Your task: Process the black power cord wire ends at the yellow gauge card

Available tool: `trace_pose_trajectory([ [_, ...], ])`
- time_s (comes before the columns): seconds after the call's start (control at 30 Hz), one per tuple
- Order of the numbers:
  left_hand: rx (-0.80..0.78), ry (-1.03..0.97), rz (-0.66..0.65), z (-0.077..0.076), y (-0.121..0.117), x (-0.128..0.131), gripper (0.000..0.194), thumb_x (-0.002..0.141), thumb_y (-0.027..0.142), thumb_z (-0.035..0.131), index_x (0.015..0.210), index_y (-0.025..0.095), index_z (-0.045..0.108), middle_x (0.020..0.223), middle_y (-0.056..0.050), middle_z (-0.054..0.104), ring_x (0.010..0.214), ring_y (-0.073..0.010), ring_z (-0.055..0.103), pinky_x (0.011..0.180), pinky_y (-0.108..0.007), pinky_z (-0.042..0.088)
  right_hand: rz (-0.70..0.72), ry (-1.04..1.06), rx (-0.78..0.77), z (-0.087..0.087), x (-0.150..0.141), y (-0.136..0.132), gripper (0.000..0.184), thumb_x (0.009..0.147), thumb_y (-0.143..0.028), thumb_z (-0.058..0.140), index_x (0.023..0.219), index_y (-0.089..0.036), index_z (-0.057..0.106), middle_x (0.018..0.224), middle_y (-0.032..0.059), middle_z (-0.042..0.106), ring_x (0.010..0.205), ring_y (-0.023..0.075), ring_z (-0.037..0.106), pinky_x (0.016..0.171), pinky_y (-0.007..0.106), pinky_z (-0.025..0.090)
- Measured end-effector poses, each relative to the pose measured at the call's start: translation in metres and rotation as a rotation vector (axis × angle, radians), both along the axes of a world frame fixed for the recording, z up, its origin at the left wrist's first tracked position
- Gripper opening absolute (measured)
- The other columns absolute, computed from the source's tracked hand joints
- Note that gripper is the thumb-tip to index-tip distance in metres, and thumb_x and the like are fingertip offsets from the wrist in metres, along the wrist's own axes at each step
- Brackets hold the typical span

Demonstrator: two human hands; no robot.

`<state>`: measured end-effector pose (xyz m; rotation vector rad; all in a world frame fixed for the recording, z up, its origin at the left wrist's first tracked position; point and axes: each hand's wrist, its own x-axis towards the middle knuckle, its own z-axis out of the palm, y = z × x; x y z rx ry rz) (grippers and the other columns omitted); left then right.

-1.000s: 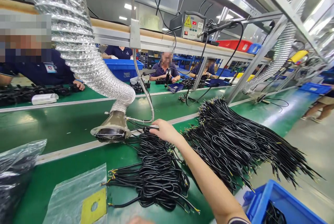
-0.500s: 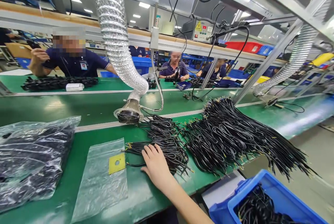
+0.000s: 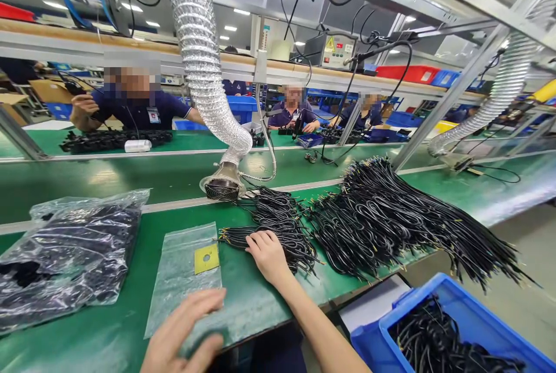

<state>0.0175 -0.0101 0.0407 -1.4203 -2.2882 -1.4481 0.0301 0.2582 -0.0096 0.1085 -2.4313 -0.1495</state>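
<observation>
Black cables, bundled point(image 3: 289, 245): smaller pile on the green bench point(image 3: 243, 309), directly under the right hand point(image 3: 268, 254). Right hand: fingers laid over the bundles; whether they close on any cannot be told. Left hand point(image 3: 185, 332): thumb and fingers apart, holding nothing, nearest the clear bag point(image 3: 180, 280). Yellow card point(image 3: 207, 258) with round hole: on the bag, left of the right hand's grip. Larger cable pile point(image 3: 373, 222): to that grip's right. Blue bin point(image 3: 460, 315), black cords inside: right of and nearer the wearer than that grip. Metal duct hood point(image 3: 223, 179): beyond it, to the left.
</observation>
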Motion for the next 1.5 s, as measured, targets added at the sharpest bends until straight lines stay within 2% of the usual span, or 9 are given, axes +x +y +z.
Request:
trace_pose_trajectory([
  [0.23, 0.009, 0.061, 0.464, -0.049, -0.065, -0.034, 0.02, 0.088, 0.038, 0.059, 0.082, 0.024, 0.072, 0.088, -0.002, 0.074, 0.081, -0.0176, 0.071, 0.076, -0.024, 0.057, 0.028, 0.002, -0.003, 0.006, 0.005, -0.004, 0.018, 0.096, -0.016, 0.051, 0.107, -0.016, 0.066, 0.096, 0.0069, 0.07, 0.09, 0.0193, 0.058, 0.089, 0.036, 0.038],
  [0.47, -0.036, 0.048, 0.653, -0.042, -0.098, -0.049, 0.018, 0.092, 0.031, 0.055, 0.084, 0.021, 0.069, 0.088, -0.004, 0.072, 0.084, -0.0176, 0.068, 0.08, -0.029, 0.054, 0.038, 0.038, -0.018, 0.016, -0.004, 0.0, 0.025, 0.091, -0.008, 0.045, 0.096, -0.016, 0.069, 0.084, 0.0068, 0.072, 0.078, 0.0184, 0.061, 0.092, 0.039, 0.04],
  [0.57, -0.058, 0.059, 0.673, -0.039, -0.097, -0.06, 0.018, 0.093, 0.028, 0.052, 0.085, 0.021, 0.068, 0.089, -0.004, 0.071, 0.085, -0.0178, 0.067, 0.081, -0.03, 0.054, 0.026, 0.177, -0.236, 0.021, -0.004, 0.004, 0.022, 0.094, -0.022, 0.047, 0.095, -0.015, 0.068, 0.084, 0.0084, 0.072, 0.077, 0.0197, 0.063, 0.087, 0.039, 0.045],
  [0.77, -0.158, 0.206, 0.781, -0.042, -0.107, -0.096, 0.02, 0.093, 0.029, 0.051, 0.089, 0.021, 0.069, 0.097, -0.007, 0.07, 0.093, -0.0207, 0.065, 0.087, -0.036, 0.053, -0.075, 0.193, -1.021, 0.034, -0.002, 0.001, 0.041, 0.088, -0.053, 0.055, 0.103, -0.017, 0.066, 0.088, 0.0085, 0.071, 0.074, 0.0207, 0.067, 0.075, 0.037, 0.051],
  [0.87, -0.282, 0.281, 0.866, -0.042, -0.126, -0.132, 0.026, 0.094, 0.029, 0.046, 0.09, 0.019, 0.07, 0.103, -0.01, 0.07, 0.099, -0.0237, 0.063, 0.092, -0.039, 0.05, -0.132, 0.327, -1.141, 0.04, -0.004, -0.002, 0.046, 0.086, -0.059, 0.056, 0.1, -0.016, 0.066, 0.083, 0.0071, 0.069, 0.06, 0.0167, 0.062, 0.064, 0.033, 0.051],
  [1.0, -0.701, 0.219, 0.926, -0.041, -0.149, -0.189, 0.034, 0.093, 0.027, 0.04, 0.094, 0.014, 0.071, 0.099, -0.015, 0.069, 0.098, -0.0288, 0.062, 0.091, -0.044, 0.048, -0.106, 0.396, -0.778, 0.037, -0.008, -0.003, 0.036, 0.095, -0.045, 0.049, 0.096, -0.014, 0.067, 0.079, 0.0075, 0.069, 0.062, 0.016, 0.061, 0.063, 0.03, 0.047],
  [1.17, -0.812, 0.226, 0.907, -0.037, -0.151, -0.234, 0.04, 0.088, 0.014, 0.041, 0.12, 0.011, 0.063, 0.114, -0.018, 0.064, 0.103, -0.0282, 0.06, 0.092, -0.039, 0.047, 0.058, 0.233, -0.204, 0.019, -0.01, -0.01, 0.022, 0.095, -0.028, 0.055, 0.083, -0.016, 0.068, 0.071, 0.0029, 0.071, 0.063, 0.0134, 0.061, 0.07, 0.027, 0.042],
  [1.33, -0.794, 0.285, 0.907, -0.034, -0.147, -0.261, 0.067, 0.088, 0.029, 0.053, 0.148, 0.009, 0.032, 0.148, -0.022, 0.039, 0.131, -0.0339, 0.042, 0.108, -0.043, 0.035, 0.058, 0.298, -0.064, 0.011, -0.009, -0.018, 0.014, 0.093, -0.022, 0.059, 0.084, -0.016, 0.068, 0.069, 0.0013, 0.071, 0.06, 0.0125, 0.059, 0.073, 0.029, 0.04],
  [1.5, -0.774, 0.249, 0.784, -0.03, -0.133, -0.284, 0.096, 0.075, 0.066, 0.063, 0.151, 0.018, 0.029, 0.157, -0.023, 0.021, 0.14, -0.0484, 0.022, 0.108, -0.058, 0.025, 0.062, 0.301, 0.062, 0.013, -0.005, -0.027, 0.01, 0.092, -0.02, 0.061, 0.087, -0.014, 0.067, 0.069, 0.0017, 0.07, 0.06, 0.0129, 0.058, 0.073, 0.029, 0.041],
])
